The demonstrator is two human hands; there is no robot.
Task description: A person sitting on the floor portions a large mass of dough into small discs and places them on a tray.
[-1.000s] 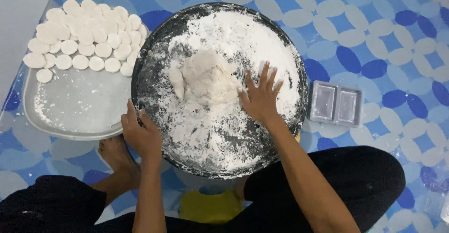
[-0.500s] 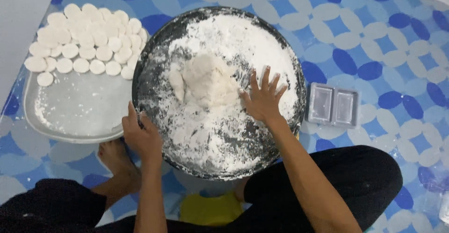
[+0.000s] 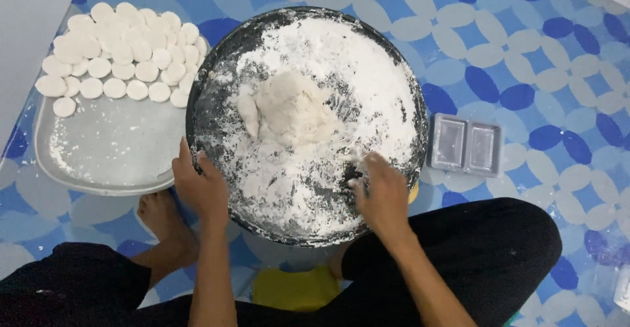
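Listing, surroundings: patterned floor mat (image 3: 525,51) in blue, white and pale grey under everything; the person sits on it in black trousers, one bare foot (image 3: 161,218) beside the pan's near left rim.
Tray: pale grey tray (image 3: 111,150) on the floor, left of the pan and tucked partly under its rim; its near half is bare but for smears of flour.
Tray contents: white flattened dough rounds (image 3: 121,54), heaped at the far end, a few spilling over the left edge.
Mould: small clear plastic mould (image 3: 466,146) with two rectangular wells, just right of the pan, on the floor.
Yellow item: a yellow thing (image 3: 295,287) shows between the knees, below the pan; its kind cannot be told.
Obstruction: nothing lies between the hands and the dough; only loose flour.
Pan: large round dark pan (image 3: 407,104), on the floor before the person, coated with white flour.
Dough: off-white lump of dough (image 3: 295,113), rough and floured, left of the pan's centre, toward the far side.
Left hand (image 3: 200,186): gripping the pan's near left rim, thumb inside.
Right hand (image 3: 380,192): inside the pan at its near right, fingers curled and flour-dusted, resting in the flour, apart from the dough; whether it grasps anything cannot be told.
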